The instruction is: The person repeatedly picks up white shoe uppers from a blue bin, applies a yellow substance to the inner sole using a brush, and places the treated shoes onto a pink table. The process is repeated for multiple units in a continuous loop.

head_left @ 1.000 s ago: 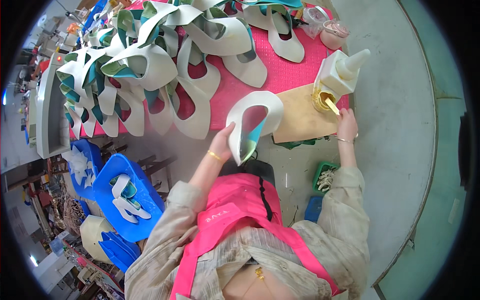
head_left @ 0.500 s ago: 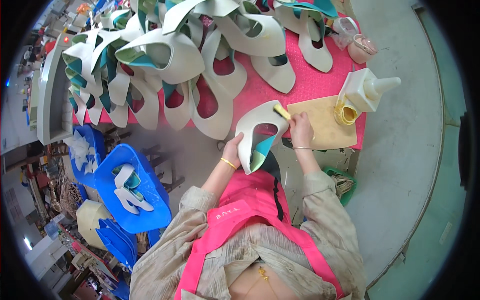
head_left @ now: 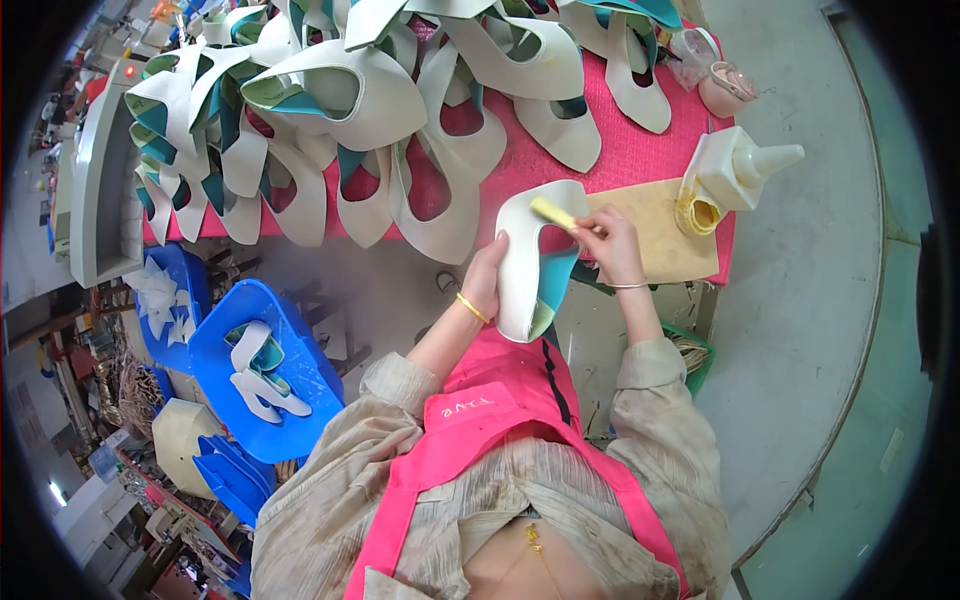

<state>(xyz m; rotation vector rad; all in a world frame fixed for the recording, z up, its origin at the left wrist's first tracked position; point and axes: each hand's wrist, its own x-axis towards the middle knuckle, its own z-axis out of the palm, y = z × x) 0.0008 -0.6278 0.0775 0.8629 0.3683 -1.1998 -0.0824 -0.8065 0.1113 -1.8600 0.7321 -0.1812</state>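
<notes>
My left hand (head_left: pixel 486 275) grips a white shoe upper (head_left: pixel 518 225) by its left side, holding it above my lap at the table's front edge. Teal and pale green lining shows inside the upper's opening. Between the fingers of my right hand (head_left: pixel 612 245) is a small yellow brush (head_left: pixel 553 212), lying against the upper's top right part. Beyond that hand, a tan sheet (head_left: pixel 650 225) rests on the pink-covered table (head_left: pixel 535 150). A white nozzled bottle (head_left: pixel 725 170) lies on the table beside the sheet, with a yellow-smeared opening (head_left: pixel 700 214) on its near side.
Many white shoe uppers (head_left: pixel 385 105) crowd the table's left and back. A small pink pot (head_left: pixel 725 90) stands at the far right corner. Blue bins (head_left: pixel 265 370) with white pieces stand at left; a green basket (head_left: pixel 700 370) is below the table at right.
The upper has shifted right and slightly up and is turned more upright. My right hand has moved up a little, and the brush now lies further in over the upper's face.
</notes>
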